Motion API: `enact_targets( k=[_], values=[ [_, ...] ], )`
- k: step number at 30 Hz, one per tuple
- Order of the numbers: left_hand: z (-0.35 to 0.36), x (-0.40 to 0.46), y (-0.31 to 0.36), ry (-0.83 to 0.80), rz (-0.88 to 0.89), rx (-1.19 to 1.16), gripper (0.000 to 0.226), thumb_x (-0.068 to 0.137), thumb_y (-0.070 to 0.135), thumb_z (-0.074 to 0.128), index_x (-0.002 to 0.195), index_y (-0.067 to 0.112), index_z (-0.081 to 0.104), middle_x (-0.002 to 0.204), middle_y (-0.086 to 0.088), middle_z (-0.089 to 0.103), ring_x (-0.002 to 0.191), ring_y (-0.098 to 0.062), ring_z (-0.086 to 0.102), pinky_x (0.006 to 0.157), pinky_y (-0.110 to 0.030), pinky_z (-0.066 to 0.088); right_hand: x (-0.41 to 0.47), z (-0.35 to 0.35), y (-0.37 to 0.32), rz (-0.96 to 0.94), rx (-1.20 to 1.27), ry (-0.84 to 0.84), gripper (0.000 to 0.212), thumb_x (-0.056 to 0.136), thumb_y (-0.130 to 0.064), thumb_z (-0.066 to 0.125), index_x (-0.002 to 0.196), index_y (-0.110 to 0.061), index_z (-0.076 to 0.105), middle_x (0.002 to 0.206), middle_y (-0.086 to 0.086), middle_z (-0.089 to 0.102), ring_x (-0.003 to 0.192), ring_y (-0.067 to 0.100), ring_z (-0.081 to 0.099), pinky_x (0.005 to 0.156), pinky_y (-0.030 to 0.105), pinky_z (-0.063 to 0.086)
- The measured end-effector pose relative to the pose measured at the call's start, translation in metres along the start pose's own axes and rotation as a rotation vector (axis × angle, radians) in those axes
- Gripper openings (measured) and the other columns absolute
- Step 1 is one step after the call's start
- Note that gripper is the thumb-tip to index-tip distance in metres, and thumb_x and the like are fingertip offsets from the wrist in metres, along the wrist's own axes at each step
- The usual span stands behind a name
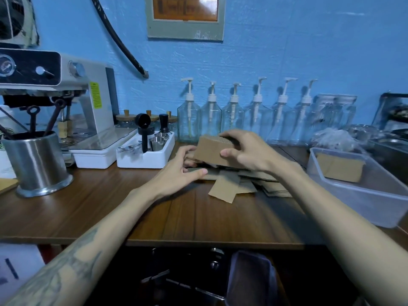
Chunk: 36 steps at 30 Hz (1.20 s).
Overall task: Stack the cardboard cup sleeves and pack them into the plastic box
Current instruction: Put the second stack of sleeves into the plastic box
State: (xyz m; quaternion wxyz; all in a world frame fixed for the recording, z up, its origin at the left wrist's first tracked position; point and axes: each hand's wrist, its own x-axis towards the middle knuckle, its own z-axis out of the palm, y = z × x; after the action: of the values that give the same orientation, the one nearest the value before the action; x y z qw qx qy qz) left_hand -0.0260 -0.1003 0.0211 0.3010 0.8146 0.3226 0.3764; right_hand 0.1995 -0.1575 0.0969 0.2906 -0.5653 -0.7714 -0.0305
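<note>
My right hand (240,151) grips a stack of brown cardboard cup sleeves (210,152), standing on edge above the wooden counter, thumb in front and fingers over the top. My left hand (182,171) reaches under the stack's left end, its fingertips at a sleeve there and its thumb lying on the flat sleeves below. More loose sleeves (229,186) lie scattered flat on the counter under and in front of both hands. The clear plastic box (362,195) stands at the right with a stack of sleeves (340,167) inside at its far end.
A white tray of metal cups and a tamper (145,151) sits just left of the hands. A steel utensil pot (36,164) and an espresso machine (66,96) stand further left. Pump bottles (234,115) line the blue wall behind. The counter's front edge (198,241) is near.
</note>
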Motion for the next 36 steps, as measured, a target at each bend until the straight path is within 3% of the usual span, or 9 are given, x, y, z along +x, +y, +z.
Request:
enact_targets(
  k=[9,13,17,20,25,28,31,34,36],
  values=[
    [0.089,0.047,0.072,-0.17,0.13,0.001,0.066,0.089,0.051,0.064,0.141,0.025,0.034,0.126,0.012,0.052,0.115,0.003,0.051,0.095,-0.022,0.045,-0.063,-0.097,0.054,0.234,-0.053,0.096,0.04,0.088,-0.025,0.071,0.125,-0.018,0.06,0.115,0.003,0.068,0.104,0.019,0.061,0.092,0.035,0.048],
    [0.138,0.072,0.101,-0.189,0.184,-0.058,0.052,0.095,0.036,0.062,0.138,0.014,0.042,0.128,-0.002,0.055,0.115,-0.014,0.055,0.098,-0.029,0.046,-0.102,-0.133,0.091,0.35,-0.132,0.13,0.037,0.087,-0.026,0.07,0.123,-0.02,0.061,0.113,0.003,0.069,0.103,0.02,0.061,0.091,0.037,0.049],
    [0.183,0.091,0.115,-0.153,0.17,-0.058,0.041,0.094,0.033,0.063,0.128,0.013,0.052,0.123,-0.004,0.06,0.107,-0.018,0.059,0.098,-0.035,0.048,-0.127,-0.155,0.129,0.458,-0.183,0.145,0.04,0.088,-0.026,0.07,0.126,-0.017,0.061,0.117,0.005,0.067,0.101,0.017,0.057,0.084,0.028,0.041],
    [0.202,0.104,0.12,-0.182,0.096,-0.081,0.05,0.092,0.046,0.062,0.131,0.016,0.051,0.125,0.0,0.06,0.11,-0.014,0.058,0.093,-0.032,0.049,-0.135,-0.156,0.152,0.533,-0.192,0.096,0.041,0.088,-0.025,0.071,0.126,-0.016,0.06,0.119,0.006,0.066,0.106,0.021,0.06,0.086,0.03,0.044],
    [0.218,0.122,0.121,-0.347,-0.063,-0.19,0.079,0.088,0.053,0.063,0.15,0.015,0.033,0.151,-0.001,0.042,0.133,-0.014,0.044,0.112,-0.041,0.038,-0.133,-0.141,0.18,0.599,-0.271,-0.058,0.04,0.084,-0.032,0.071,0.121,-0.02,0.06,0.12,0.007,0.065,0.105,0.024,0.059,0.086,0.033,0.044],
    [0.23,0.123,0.117,-0.364,-0.086,-0.285,0.064,0.091,0.042,0.063,0.146,0.018,0.04,0.148,0.002,0.046,0.13,-0.013,0.047,0.114,-0.043,0.036,-0.126,-0.126,0.192,0.606,-0.324,-0.15,0.043,0.082,-0.033,0.072,0.122,-0.021,0.059,0.121,0.007,0.065,0.109,0.027,0.059,0.094,0.038,0.047],
    [0.238,0.121,0.113,-0.349,-0.102,-0.406,0.04,0.094,0.029,0.061,0.131,0.028,0.047,0.136,0.008,0.057,0.116,-0.001,0.055,0.104,-0.032,0.043,-0.12,-0.116,0.205,0.585,-0.385,-0.208,0.05,0.08,-0.035,0.074,0.125,-0.021,0.058,0.127,0.005,0.064,0.118,0.027,0.057,0.102,0.041,0.042],
    [0.238,0.118,0.113,-0.373,-0.114,-0.451,0.039,0.094,0.026,0.06,0.129,0.03,0.045,0.123,0.017,0.059,0.107,0.01,0.056,0.083,-0.018,0.046,-0.115,-0.114,0.216,0.551,-0.456,-0.197,0.047,0.079,-0.038,0.074,0.123,-0.026,0.063,0.124,0.0,0.065,0.12,0.027,0.055,0.093,0.039,0.031],
    [0.236,0.116,0.114,-0.384,-0.106,-0.46,0.042,0.094,0.022,0.059,0.132,0.027,0.043,0.12,0.019,0.058,0.108,0.009,0.056,0.08,-0.016,0.046,-0.113,-0.115,0.22,0.534,-0.481,-0.171,0.044,0.078,-0.039,0.073,0.121,-0.03,0.065,0.123,0.0,0.065,0.121,0.026,0.052,0.088,0.04,0.024]
  ],
)
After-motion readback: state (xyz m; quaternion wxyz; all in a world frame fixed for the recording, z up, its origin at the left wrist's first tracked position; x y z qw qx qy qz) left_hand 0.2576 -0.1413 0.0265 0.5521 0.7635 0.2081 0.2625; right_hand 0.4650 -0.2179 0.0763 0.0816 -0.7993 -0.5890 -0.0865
